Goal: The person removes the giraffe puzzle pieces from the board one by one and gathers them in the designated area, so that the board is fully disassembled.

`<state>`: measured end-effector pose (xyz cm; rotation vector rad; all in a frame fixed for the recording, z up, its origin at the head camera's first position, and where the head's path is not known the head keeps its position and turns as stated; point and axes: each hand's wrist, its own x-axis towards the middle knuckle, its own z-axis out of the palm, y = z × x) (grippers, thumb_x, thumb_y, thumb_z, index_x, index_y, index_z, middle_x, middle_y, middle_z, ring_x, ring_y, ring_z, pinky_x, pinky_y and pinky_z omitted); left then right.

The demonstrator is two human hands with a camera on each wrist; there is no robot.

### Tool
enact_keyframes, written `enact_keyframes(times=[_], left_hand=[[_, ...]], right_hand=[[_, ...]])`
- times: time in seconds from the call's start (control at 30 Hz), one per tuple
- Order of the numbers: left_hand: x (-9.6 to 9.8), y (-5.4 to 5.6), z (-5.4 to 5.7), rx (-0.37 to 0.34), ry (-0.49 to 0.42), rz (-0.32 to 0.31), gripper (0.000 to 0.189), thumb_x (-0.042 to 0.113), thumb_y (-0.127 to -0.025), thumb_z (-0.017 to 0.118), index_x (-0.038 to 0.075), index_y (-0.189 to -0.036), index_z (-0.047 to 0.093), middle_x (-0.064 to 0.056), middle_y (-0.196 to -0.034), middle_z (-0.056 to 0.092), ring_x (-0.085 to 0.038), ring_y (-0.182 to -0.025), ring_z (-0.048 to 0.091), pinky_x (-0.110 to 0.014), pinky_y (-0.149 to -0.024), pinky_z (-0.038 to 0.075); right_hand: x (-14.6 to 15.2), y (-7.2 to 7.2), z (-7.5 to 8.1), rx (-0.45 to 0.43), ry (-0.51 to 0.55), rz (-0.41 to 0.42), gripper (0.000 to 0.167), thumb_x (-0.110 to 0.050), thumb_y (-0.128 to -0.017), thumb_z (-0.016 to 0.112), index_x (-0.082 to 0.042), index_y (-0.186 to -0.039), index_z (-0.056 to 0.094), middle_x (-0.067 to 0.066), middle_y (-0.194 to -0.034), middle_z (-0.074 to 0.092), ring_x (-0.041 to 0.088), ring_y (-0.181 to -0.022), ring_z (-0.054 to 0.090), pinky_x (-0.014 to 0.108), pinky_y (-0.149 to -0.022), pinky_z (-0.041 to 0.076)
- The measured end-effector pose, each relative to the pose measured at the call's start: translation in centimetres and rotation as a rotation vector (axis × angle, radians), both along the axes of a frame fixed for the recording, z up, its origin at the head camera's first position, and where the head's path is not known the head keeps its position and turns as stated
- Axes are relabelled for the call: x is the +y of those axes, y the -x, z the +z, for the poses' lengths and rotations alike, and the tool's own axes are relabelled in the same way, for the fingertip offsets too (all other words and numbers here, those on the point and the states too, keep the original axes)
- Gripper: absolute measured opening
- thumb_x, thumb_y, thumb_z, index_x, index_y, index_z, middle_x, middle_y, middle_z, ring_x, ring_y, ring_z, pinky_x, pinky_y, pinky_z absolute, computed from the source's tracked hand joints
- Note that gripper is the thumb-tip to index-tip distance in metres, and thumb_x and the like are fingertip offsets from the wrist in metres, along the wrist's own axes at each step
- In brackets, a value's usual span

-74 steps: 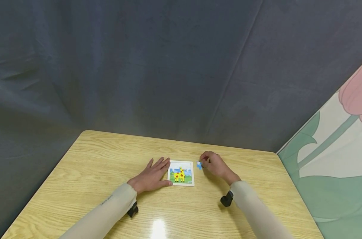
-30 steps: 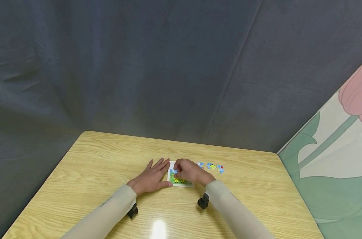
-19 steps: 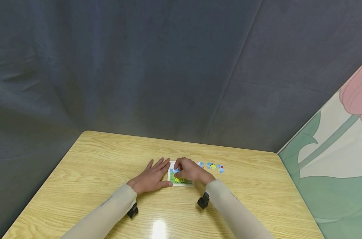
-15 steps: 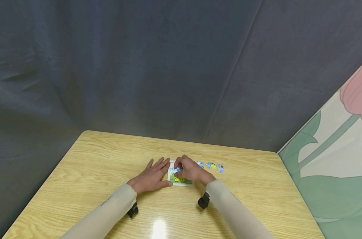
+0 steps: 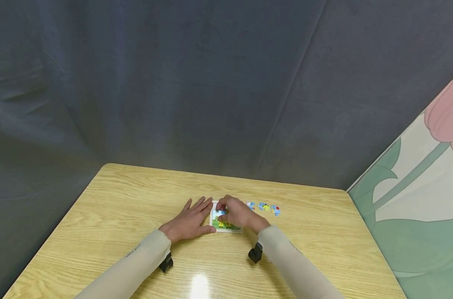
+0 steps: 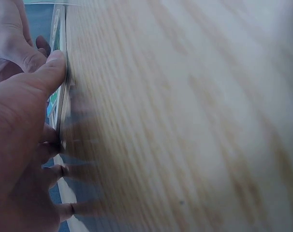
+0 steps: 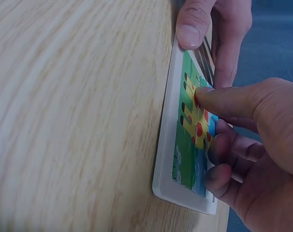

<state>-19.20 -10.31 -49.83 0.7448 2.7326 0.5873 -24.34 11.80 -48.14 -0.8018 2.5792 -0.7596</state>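
Observation:
A framed jigsaw puzzle [image 5: 226, 231] with a yellow giraffe on green ground lies flat on the wooden table. My left hand [image 5: 189, 222] rests at its left side, fingers spread, thumb tip on the frame's near corner. Over the upper left part of the puzzle, my right hand [image 5: 238, 212] pinches a small blue puzzle piece, mostly hidden by the fingers. In the right wrist view, the right thumb [image 7: 224, 100] touches the giraffe picture, and the other fingers curl over the far rim of the frame [image 7: 168, 186].
Three loose puzzle pieces lie right of the frame: a blue-white one [image 5: 251, 205], a yellow-blue one [image 5: 264, 207] and a blue one with a red spot [image 5: 275, 210]. A dark curtain [image 5: 196, 91] hangs behind the table [image 5: 316, 232].
My right hand has moved left from the loose pieces to above the puzzle, with small shifts there since. The left hand has stayed in place.

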Motion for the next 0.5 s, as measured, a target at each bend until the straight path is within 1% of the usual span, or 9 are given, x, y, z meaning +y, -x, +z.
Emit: enact_keyframes(times=[0.23,0.5], left_hand=[[-0.06,-0.01,-0.14,-0.005,-0.005,-0.007,0.087,0.060,-0.106,0.055,0.005,-0.169,0.029,-0.010,-0.181,0.017,-0.035,-0.170,0.011,-0.069,-0.133,0.009],[-0.13,0.08,-0.21,0.005,-0.006,-0.010,0.086,0.059,-0.107,0.055,0.005,-0.168,0.030,-0.010,-0.181,0.018,-0.035,-0.169,0.012,-0.069,-0.133,0.010]], right_hand=[[0.13,-0.09,-0.13,-0.007,0.012,-0.006,0.018,-0.014,-0.097,0.080,-0.013,-0.114,0.074,0.001,-0.107,0.065,0.014,-0.098,0.062,0.038,-0.089,0.055],[0.28,-0.08,-0.03,-0.014,0.037,0.000,0.017,-0.014,-0.097,0.080,-0.014,-0.113,0.073,0.002,-0.108,0.064,0.015,-0.099,0.061,0.038,-0.087,0.054]])
